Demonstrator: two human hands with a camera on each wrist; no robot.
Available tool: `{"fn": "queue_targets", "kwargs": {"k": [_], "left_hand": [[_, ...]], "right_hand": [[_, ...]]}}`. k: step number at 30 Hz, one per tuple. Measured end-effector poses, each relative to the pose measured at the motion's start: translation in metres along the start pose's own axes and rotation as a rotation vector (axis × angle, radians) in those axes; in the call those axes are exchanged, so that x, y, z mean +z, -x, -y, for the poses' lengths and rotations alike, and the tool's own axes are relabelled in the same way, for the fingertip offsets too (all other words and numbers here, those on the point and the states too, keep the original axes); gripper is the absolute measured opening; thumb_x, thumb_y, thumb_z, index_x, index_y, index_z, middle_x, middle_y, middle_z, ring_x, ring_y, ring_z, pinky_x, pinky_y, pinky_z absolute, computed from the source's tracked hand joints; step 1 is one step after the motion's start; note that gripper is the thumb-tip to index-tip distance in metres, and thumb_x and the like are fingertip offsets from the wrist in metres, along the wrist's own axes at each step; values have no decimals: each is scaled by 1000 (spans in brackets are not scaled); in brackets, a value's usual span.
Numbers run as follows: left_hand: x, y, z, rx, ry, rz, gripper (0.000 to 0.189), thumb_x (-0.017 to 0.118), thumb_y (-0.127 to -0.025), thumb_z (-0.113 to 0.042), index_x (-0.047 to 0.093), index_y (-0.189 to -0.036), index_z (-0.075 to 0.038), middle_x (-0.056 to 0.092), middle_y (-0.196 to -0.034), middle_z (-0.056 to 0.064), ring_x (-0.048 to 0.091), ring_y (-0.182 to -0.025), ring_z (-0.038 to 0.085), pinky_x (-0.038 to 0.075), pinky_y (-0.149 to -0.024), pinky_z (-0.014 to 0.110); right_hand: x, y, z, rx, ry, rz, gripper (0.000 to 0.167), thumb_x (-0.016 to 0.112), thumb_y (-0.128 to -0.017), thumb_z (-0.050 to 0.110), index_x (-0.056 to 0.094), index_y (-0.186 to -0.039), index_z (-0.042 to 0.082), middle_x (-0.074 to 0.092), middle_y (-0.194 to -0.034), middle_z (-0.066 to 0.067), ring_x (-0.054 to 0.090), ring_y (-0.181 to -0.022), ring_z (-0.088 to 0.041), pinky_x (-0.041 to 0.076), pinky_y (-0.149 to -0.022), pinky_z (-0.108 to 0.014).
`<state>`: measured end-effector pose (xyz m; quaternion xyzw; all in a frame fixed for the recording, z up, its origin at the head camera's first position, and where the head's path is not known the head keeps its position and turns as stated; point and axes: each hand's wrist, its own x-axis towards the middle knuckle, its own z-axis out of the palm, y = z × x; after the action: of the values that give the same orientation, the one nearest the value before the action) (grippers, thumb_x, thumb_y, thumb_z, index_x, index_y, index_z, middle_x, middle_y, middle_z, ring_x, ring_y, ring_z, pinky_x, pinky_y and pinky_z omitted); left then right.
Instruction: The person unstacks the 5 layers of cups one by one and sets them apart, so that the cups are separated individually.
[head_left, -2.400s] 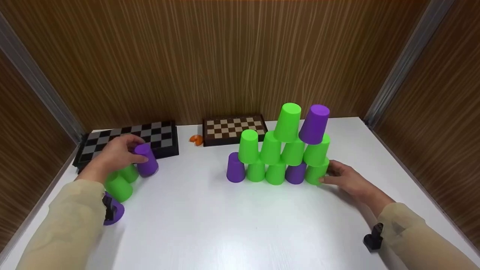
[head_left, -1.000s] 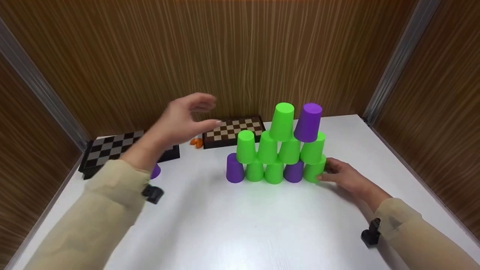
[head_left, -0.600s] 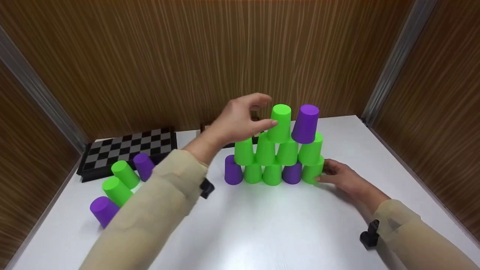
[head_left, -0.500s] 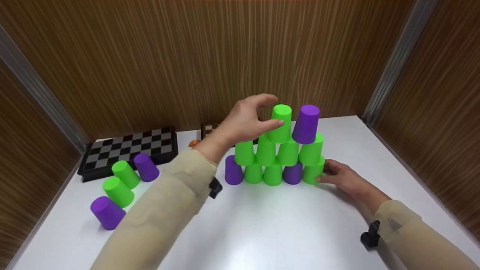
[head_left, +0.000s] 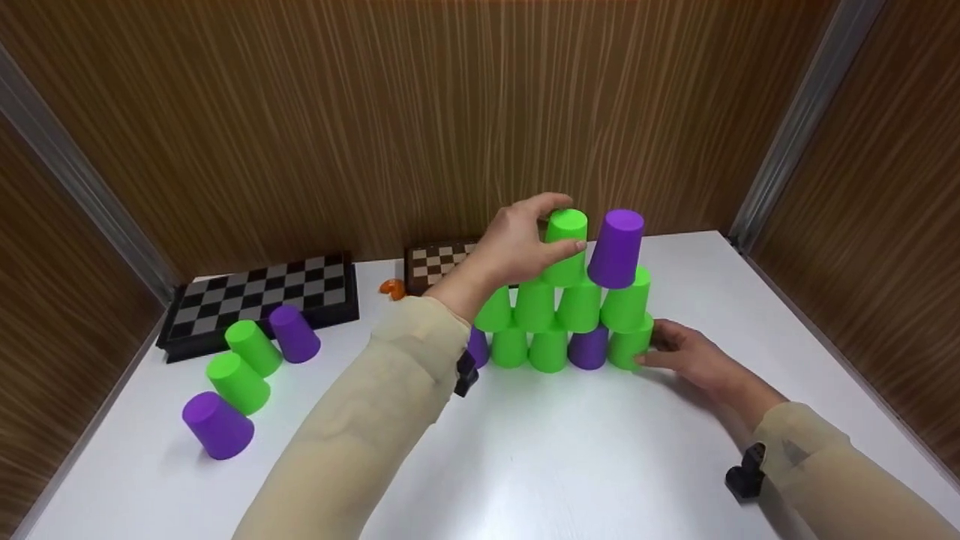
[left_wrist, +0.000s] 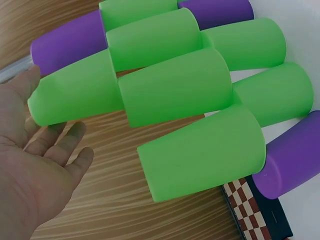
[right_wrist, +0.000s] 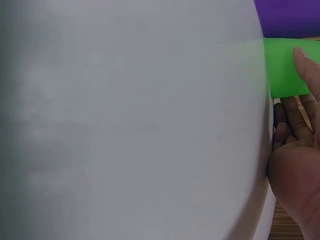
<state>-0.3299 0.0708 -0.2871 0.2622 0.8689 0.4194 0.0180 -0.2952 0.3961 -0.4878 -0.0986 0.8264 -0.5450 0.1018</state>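
Observation:
Upside-down cups form a stacked wall in the head view. My left hand point(head_left: 517, 244) grips the green cup point(head_left: 566, 271) on the top row, thumb in front and fingers behind. Beside that cup, a purple cup point(head_left: 616, 251) stands on the same row. Below them is a row of green cups point(head_left: 535, 306). The bottom row mixes green cups and a purple cup point(head_left: 589, 349); my left forearm partly covers its left end. At its right end, my right hand point(head_left: 694, 356) holds a green cup point(right_wrist: 282, 67) between thumb and fingers; its fingertips are partly hidden.
At left, a purple cup point(head_left: 217, 426), two green cups point(head_left: 238, 384) and another purple cup point(head_left: 294, 335) stand upside down. Behind them lies a black-and-grey checkered board point(head_left: 262, 300). A brown checkered board point(head_left: 439, 262) and a small orange object point(head_left: 392, 288) are near the wood-grain back wall.
My left hand has left the purple cup at the left, crossed rightward over the table and taken hold of the top green cup. The right hand has stayed at the bottom right cup.

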Motion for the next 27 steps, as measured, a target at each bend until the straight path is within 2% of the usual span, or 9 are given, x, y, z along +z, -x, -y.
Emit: {"fn": "queue_targets", "kwargs": {"k": [6,12,20,27], "left_hand": [[0,1,2,6,18,-12,61,77,-101,-28,53,-155,-16,61,-144,3,61,-124,15,54,-99,26],[-15,8,5,27,65,-57,59,77,-101,-27,54,-154,-15,62,-141,0,60,-122,15,55,-98,27],[-56,30,19,-5,106,-139,56,77,-101,-27,55,-152,-19,63,-138,-2,61,-118,13,55,-98,28],[-97,53,42,-106,75,-197,62,76,-101,-29,51,-157,-20,61,-139,0,60,-121,16,56,-100,31]], "right_hand": [[2,0,0,37,13,-9,74,80,-96,23,45,-158,2,52,-155,-20,41,-148,-42,23,-125,-64],[3,1,0,42,8,-3,76,81,-96,22,43,-159,1,50,-157,-22,39,-149,-44,23,-125,-65],[5,-5,-1,16,9,13,73,80,-97,21,44,-157,0,51,-155,-23,41,-148,-44,24,-124,-65],[4,-8,-2,4,14,16,73,80,-97,20,45,-157,0,51,-156,-22,41,-148,-44,25,-124,-64]]}}
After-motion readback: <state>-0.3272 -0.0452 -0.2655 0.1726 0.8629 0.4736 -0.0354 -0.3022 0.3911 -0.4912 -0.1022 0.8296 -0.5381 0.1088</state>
